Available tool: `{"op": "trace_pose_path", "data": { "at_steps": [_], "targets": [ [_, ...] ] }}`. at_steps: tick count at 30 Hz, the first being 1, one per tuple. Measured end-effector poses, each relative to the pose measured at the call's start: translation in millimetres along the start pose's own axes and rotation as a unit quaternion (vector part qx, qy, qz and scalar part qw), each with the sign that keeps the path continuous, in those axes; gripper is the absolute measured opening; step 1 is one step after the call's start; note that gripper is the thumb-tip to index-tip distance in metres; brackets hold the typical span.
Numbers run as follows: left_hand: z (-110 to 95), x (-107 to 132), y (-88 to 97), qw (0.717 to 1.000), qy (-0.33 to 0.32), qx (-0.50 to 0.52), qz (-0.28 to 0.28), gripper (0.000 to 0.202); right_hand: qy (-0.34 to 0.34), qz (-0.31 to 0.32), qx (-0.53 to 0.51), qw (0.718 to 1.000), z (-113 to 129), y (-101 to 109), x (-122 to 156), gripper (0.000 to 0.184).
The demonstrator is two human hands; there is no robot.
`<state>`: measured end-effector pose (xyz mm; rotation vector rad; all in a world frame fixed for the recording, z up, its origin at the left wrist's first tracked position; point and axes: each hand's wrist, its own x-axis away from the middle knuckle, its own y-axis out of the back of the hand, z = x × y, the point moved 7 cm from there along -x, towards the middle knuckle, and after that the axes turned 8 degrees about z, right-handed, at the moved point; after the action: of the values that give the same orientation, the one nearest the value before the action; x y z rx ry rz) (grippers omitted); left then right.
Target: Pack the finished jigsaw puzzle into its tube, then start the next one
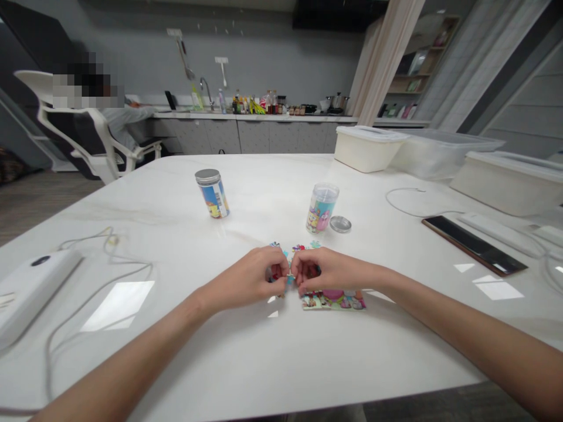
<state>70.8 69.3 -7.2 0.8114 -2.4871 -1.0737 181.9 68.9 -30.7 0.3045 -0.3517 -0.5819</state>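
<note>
Over the middle of the white table (pixel 246 351), my left hand (pixel 259 272) and my right hand (pixel 328 268) almost meet, both closed in a pinch. A small light-blue jigsaw piece (pixel 290 278) shows between their fingertips; whether it is one piece or two joined cannot be made out. Partly under my right hand lies a joined strip of colourful jigsaw puzzle (pixel 334 301). Loose jigsaw pieces (pixel 315 244) lie just beyond the hands, some hidden by the fingers. Behind them a clear cartoon-printed canister (pixel 322 208) stands uncapped, with its silver lid (pixel 340 224) beside it.
A capped cartoon canister (pixel 212 194) stands back left. White bins (pixel 369 149) line the right back edge. A dark phone-like slab (pixel 475 245) lies right; a white power strip (pixel 35 287) and cables lie left. A person (pixel 127 126) sits in a chair beyond the table.
</note>
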Motion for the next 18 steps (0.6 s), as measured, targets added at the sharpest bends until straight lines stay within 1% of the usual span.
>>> {"op": "trace_pose_path", "data": {
  "at_steps": [3,6,8,10,12,14,15,16,18],
  "targets": [
    [4.8,1.1,3.0,0.998,0.038,0.048,-0.013,0.008,-0.002,-0.001,0.017,1.000,1.5,0.6,0.8,0.016],
    [10.5,0.7,-2.0,0.993,0.075,0.086,-0.004,0.014,-0.003,-0.013,0.039,0.999,0.2,2.1,0.8,0.017],
    [12.7,0.7,-4.6,0.991,0.089,0.099,0.005,0.018,0.006,-0.031,0.046,0.998,0.5,4.3,0.8,0.018],
    [13.3,1.7,-1.9,0.992,0.092,0.087,0.003,0.024,0.020,-0.055,0.053,0.997,3.0,7.4,1.3,0.021],
    [10.4,3.6,6.4,0.997,0.069,0.023,-0.009,0.025,0.034,-0.086,0.079,0.993,7.1,11.7,2.6,0.023],
    [3.2,6.2,14.2,0.996,0.012,-0.087,-0.010,0.019,0.042,-0.115,0.129,0.984,11.5,15.4,4.2,0.025],
    [0.1,7.7,14.4,0.991,-0.020,-0.134,0.010,0.016,0.043,-0.124,0.157,0.979,13.0,16.2,4.7,0.025],
    [-1.1,9.3,13.5,0.986,-0.042,-0.159,0.034,0.014,0.043,-0.127,0.183,0.974,13.9,16.0,4.9,0.024],
    [-0.5,12.1,12.3,0.979,-0.064,-0.179,0.067,0.010,0.041,-0.129,0.216,0.967,13.9,14.7,4.8,0.018]
  ]
}}
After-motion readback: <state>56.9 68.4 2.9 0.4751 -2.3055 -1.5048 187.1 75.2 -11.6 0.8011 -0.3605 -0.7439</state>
